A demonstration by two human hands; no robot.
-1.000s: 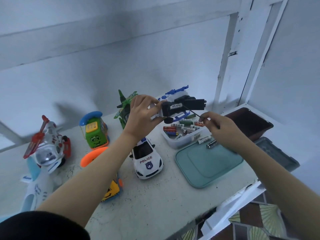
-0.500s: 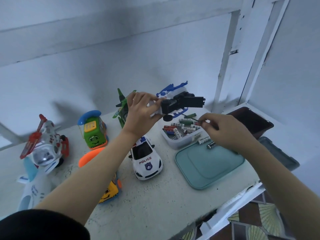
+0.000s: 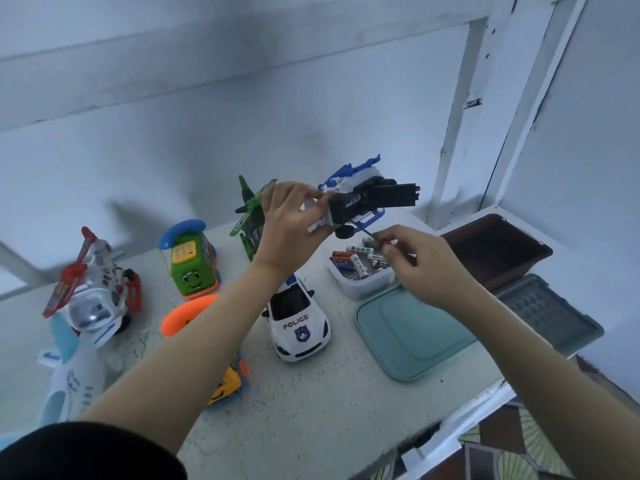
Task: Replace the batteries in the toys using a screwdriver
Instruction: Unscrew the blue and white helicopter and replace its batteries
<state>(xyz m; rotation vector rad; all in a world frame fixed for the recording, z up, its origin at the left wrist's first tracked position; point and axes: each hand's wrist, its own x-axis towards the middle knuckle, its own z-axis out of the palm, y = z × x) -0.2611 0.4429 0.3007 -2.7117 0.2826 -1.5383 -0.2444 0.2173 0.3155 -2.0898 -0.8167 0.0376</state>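
Early going, it seems — left hand [image 3: 291, 220] grips the white-and-blue plastic toy helicopter [image 3: 360, 202], right hand [image 3: 419, 265] pinches the thin dark screwdriver [image 3: 362, 229] at its black underside; the white plastic police car [image 3: 299, 322] waits on the surface [image 3: 311, 410].

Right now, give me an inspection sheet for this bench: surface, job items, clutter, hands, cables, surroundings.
Surface: white speckled tabletop, toys spread over it.
Job's things: white-and-blue toy helicopter held in the air, black underside showing; thin dark screwdriver, tip at that underside; clear plastic tub of loose batteries.
Clutter: white police toy car, green toy phone-bus, red-and-white toy helicopter, green toy plane, teal plastic lid, dark brown bin, grey ribbed tray.
Hands: left hand grips the white-and-blue toy helicopter; right hand pinches the screwdriver.
Cables: nothing seen.
Surroundings: white wall, white frame posts, patterned floor tiles.
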